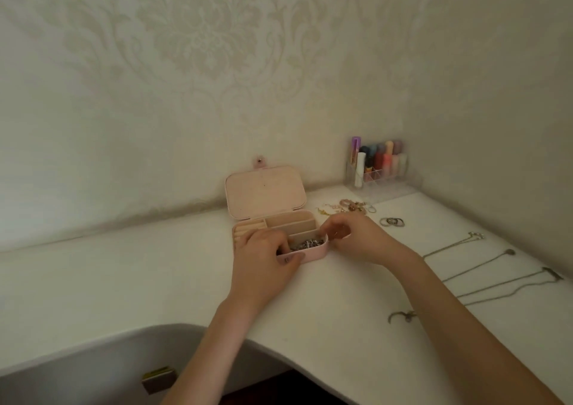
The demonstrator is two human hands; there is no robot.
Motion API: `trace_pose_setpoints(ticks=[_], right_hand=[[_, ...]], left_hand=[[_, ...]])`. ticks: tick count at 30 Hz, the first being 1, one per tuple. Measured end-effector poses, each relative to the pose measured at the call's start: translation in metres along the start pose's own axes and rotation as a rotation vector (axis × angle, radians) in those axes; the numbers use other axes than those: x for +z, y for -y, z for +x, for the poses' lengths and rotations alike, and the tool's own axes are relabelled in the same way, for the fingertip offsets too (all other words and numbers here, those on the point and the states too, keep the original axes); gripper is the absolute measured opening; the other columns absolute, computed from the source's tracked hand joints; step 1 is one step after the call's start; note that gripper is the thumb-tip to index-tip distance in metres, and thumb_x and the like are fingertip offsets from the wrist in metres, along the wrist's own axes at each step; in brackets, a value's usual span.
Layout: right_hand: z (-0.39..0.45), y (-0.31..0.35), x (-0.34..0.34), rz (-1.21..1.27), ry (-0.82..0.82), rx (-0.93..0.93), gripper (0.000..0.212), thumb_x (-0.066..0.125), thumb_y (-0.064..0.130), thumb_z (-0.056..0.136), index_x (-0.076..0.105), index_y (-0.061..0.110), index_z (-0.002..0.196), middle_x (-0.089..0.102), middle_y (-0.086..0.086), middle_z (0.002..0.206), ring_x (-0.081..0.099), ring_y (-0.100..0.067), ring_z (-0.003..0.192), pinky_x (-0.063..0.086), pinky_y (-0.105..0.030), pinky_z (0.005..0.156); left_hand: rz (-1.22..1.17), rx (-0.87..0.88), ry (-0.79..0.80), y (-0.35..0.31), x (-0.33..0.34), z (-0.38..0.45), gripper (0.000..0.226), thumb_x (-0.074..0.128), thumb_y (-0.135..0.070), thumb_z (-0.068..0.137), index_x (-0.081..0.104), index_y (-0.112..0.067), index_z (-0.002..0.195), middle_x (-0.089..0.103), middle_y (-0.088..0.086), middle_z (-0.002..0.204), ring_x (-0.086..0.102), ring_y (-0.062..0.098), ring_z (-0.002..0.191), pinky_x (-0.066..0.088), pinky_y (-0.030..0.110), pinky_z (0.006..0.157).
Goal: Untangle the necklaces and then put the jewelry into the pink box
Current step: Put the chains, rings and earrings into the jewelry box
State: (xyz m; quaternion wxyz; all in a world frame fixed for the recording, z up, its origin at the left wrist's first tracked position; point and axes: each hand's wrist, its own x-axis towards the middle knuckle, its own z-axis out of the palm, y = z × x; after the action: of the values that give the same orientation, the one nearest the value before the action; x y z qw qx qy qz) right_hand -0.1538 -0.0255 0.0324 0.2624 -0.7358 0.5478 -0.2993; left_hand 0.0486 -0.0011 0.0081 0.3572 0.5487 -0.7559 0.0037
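Observation:
The pink box (266,192) stands open on the white table, lid propped back. A silver chain pile (307,244) lies in its front compartment. My left hand (263,255) grips the box's front left edge, thumb on the outer wall. At the box's right end my right hand (347,237) has its fingers curled over the rim; whether it pinches anything I cannot tell. Three thin necklaces (477,265) lie stretched out to the right. Rings (392,222) and a heap of small gold and pink jewelry (347,207) sit behind my right hand. A small bracelet (401,315) lies near my right forearm.
A clear organizer (379,168) with coloured tubes stands in the back corner against the wall. The table's curved front edge (279,352) runs below my forearms, with a drawer handle (158,379) underneath at the left.

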Motion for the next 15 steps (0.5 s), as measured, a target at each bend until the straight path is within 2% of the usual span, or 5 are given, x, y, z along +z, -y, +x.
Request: trace_pose_setpoints(ticks=[2,6,9,13,15], right_hand=[[-0.011,0.002,-0.001,0.001,-0.029,0.028,0.035,0.056,-0.006,0.078,0.072,0.026,0.08,0.069,0.01,0.08,0.061,0.005,0.069,0.046,-0.01,0.068],[-0.031,0.002,-0.002,-0.045,-0.115,0.055,0.041,0.053,-0.007,0.077,0.069,0.029,0.064,0.07,-0.001,0.08,0.059,-0.012,0.072,0.045,-0.02,0.068],[-0.047,0.001,-0.002,-0.017,-0.161,0.066,0.046,0.051,-0.008,0.074,0.066,0.032,0.058,0.07,-0.003,0.078,0.059,-0.016,0.071,0.047,-0.026,0.069],[-0.06,0.001,-0.004,-0.032,-0.181,0.069,0.046,0.05,-0.008,0.076,0.067,0.032,0.061,0.07,0.0,0.08,0.06,-0.015,0.073,0.047,-0.023,0.068],[-0.064,0.001,-0.008,-0.023,-0.165,0.053,0.04,0.054,-0.005,0.081,0.069,0.03,0.07,0.07,0.007,0.083,0.062,-0.009,0.077,0.047,-0.014,0.07]], left_hand=[[0.007,0.004,0.006,-0.009,-0.003,-0.01,0.036,0.073,-0.036,0.07,0.041,-0.026,0.059,0.055,-0.017,0.069,0.043,0.005,0.074,0.019,0.017,0.078],[-0.064,0.009,0.042,-0.027,-0.01,-0.025,0.032,0.074,-0.033,0.07,0.046,-0.024,0.058,0.066,-0.011,0.078,0.05,0.008,0.078,0.022,0.016,0.079],[-0.071,0.037,0.037,-0.038,-0.012,-0.035,0.029,0.074,-0.033,0.071,0.049,-0.021,0.06,0.065,-0.011,0.077,0.044,0.004,0.074,0.022,0.016,0.079],[-0.067,0.054,0.042,-0.043,-0.014,-0.039,0.026,0.073,-0.03,0.07,0.053,-0.018,0.061,0.06,-0.012,0.071,0.042,0.006,0.072,0.023,0.017,0.077],[-0.091,0.073,0.053,-0.044,-0.015,-0.041,0.019,0.071,-0.029,0.072,0.056,-0.019,0.066,0.055,-0.012,0.072,0.045,0.009,0.076,0.027,0.019,0.075]])
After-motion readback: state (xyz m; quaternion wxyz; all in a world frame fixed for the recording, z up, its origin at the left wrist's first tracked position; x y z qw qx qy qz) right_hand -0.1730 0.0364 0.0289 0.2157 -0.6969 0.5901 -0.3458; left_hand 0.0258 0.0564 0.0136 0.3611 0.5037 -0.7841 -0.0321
